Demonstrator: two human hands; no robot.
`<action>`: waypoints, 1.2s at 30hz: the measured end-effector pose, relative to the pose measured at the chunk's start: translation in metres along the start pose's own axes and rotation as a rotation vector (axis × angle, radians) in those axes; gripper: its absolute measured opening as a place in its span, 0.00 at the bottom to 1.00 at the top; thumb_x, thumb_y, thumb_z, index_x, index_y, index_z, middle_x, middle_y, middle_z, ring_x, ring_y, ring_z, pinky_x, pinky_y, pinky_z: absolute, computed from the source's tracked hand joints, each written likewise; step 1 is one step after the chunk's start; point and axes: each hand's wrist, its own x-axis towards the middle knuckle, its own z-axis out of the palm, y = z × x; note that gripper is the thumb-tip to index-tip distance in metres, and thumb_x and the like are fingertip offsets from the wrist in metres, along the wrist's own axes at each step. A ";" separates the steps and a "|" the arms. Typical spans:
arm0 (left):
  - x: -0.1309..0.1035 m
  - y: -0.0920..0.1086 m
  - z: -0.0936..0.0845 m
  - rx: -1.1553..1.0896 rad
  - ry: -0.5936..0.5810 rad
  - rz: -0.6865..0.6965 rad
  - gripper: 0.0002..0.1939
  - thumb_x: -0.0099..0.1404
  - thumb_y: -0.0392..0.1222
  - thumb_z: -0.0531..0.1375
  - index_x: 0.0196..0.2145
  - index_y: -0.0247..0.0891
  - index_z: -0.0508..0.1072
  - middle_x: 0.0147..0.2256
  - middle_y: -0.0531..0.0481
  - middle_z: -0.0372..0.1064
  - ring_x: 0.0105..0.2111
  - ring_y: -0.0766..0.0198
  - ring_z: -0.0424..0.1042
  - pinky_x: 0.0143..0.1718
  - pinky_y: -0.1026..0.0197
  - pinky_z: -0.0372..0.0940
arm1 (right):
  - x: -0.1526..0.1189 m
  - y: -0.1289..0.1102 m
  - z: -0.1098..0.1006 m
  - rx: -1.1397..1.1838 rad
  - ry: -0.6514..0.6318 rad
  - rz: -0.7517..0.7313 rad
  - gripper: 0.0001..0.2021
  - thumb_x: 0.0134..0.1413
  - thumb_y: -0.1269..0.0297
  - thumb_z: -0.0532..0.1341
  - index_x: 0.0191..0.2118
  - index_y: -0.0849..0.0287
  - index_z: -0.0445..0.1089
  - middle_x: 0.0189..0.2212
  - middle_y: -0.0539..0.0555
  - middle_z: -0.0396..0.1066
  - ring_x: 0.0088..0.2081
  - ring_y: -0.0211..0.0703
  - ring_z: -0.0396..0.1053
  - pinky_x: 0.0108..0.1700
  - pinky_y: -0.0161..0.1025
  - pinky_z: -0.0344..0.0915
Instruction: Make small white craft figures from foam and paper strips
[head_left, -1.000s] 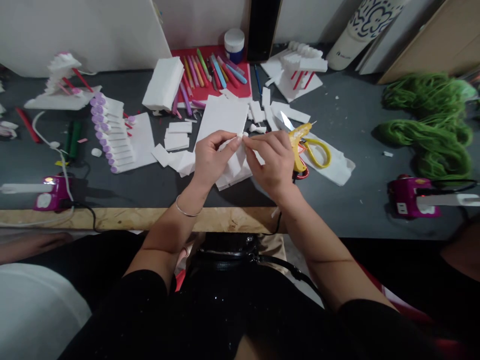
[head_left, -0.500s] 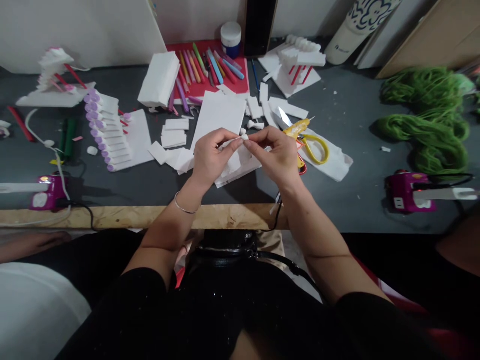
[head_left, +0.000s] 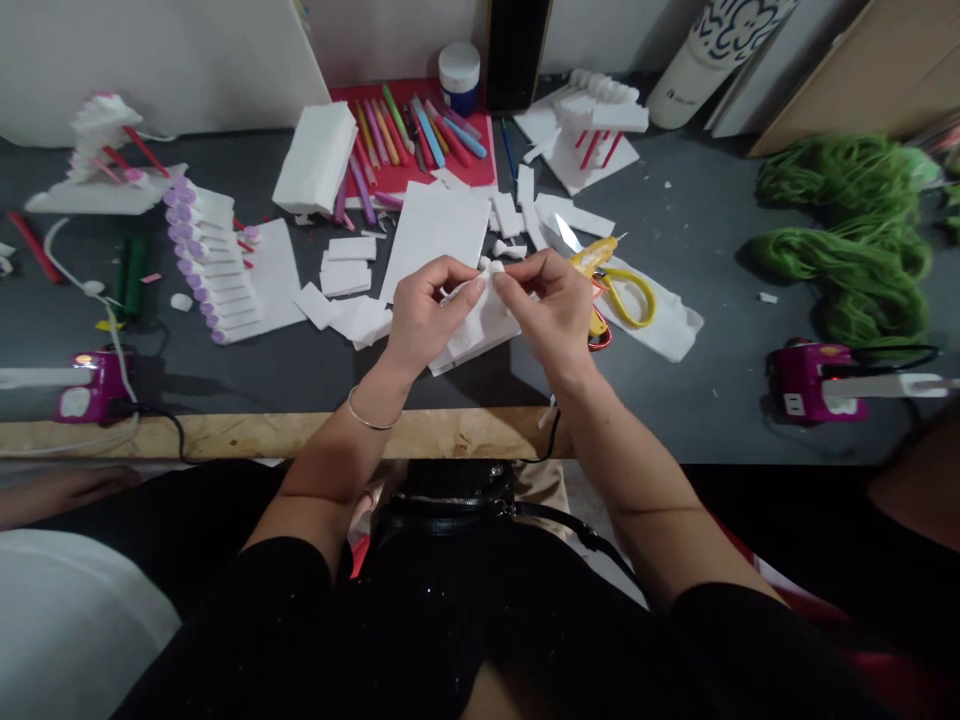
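In the head view, my left hand (head_left: pixel 429 308) and my right hand (head_left: pixel 553 308) meet at the middle of the bench, thumbs and forefingers pinched. Between the fingertips is a small, soft-looking white piece (head_left: pixel 491 268); its exact kind is too small to tell. Right below the hands lies a stack of white foam board (head_left: pixel 469 345), partly covered by them. A large white foam sheet (head_left: pixel 442 225) lies just beyond. To the right of my right hand are yellow-handled scissors (head_left: pixel 637 300) and a yellow cutter-like tool (head_left: pixel 594 256).
Stair-like foam models (head_left: pixel 214 265) with purple round ends stand left. Coloured pens (head_left: pixel 390 135) lie on red board. Another model (head_left: pixel 604 115) and a bottle (head_left: pixel 679 90) stand at the back. Green yarn (head_left: pixel 847 240) and a purple power socket (head_left: pixel 817 385) are right. People sit on both sides.
My fingertips have shifted slightly around the small white piece, with the right thumb a little further right. The whole view has moved marginally; the other things stay in place.
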 end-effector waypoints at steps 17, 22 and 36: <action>-0.002 -0.010 0.009 -0.038 0.145 0.000 0.24 0.64 0.67 0.66 0.32 0.42 0.80 0.29 0.53 0.76 0.25 0.70 0.66 0.26 0.64 0.63 | -0.007 0.000 0.000 -0.535 -0.068 -0.420 0.07 0.70 0.61 0.58 0.45 0.49 0.74 0.40 0.54 0.77 0.45 0.50 0.74 0.55 0.56 0.70; 0.001 -0.010 0.001 0.016 0.117 0.021 0.22 0.66 0.65 0.65 0.33 0.42 0.80 0.30 0.52 0.76 0.26 0.68 0.68 0.26 0.64 0.62 | -0.003 -0.001 -0.004 -0.325 -0.109 -0.310 0.10 0.69 0.57 0.59 0.50 0.50 0.74 0.44 0.53 0.78 0.47 0.47 0.75 0.53 0.52 0.72; 0.000 0.000 -0.003 0.146 0.001 0.043 0.17 0.70 0.57 0.64 0.36 0.41 0.80 0.31 0.51 0.78 0.29 0.67 0.72 0.28 0.63 0.65 | 0.003 -0.003 -0.003 -0.062 -0.015 -0.090 0.11 0.58 0.54 0.67 0.31 0.54 0.73 0.27 0.46 0.72 0.31 0.36 0.68 0.37 0.40 0.69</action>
